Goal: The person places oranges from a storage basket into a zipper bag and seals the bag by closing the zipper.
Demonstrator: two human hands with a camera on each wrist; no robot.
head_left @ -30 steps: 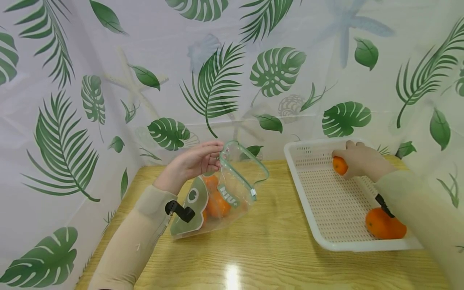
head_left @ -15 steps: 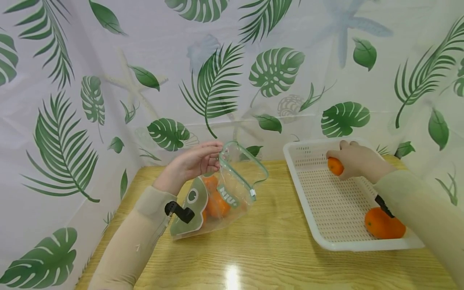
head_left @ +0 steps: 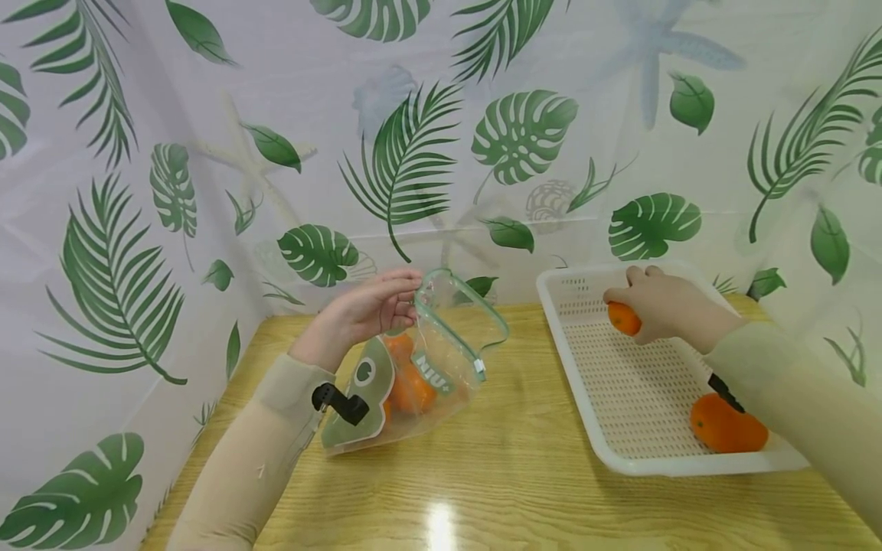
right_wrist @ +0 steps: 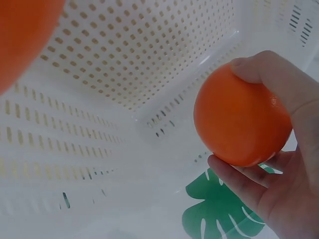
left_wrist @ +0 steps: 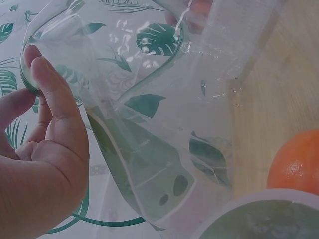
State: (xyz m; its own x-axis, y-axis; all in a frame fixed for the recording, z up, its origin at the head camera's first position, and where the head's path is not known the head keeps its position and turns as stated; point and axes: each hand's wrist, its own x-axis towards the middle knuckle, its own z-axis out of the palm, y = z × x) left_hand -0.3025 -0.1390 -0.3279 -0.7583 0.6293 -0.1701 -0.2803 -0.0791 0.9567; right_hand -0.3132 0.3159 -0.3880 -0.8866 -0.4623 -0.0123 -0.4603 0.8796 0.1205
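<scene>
My left hand pinches the green-edged rim of a clear zip bag between thumb and fingers, and its mouth gapes toward the right. Inside the bag several oranges sit behind a printed green cartoon shape. In the left wrist view the thumb and fingertips meet at the bag's rim. On the right, my right hand grips an orange with the thumb on one side and fingers on the other, above the white basket. Two oranges lie touching in the basket's near right corner, partly under my right forearm.
The basket, with perforated floor and walls, stands on the right of a wooden table. Behind and to the left hangs a white leaf-print sheet, close to the table's back edge. Bare wood lies between bag and basket.
My right hand has moved left across the basket, carrying the orange with it. The left hand and the bag have stayed in nearly the same place.
</scene>
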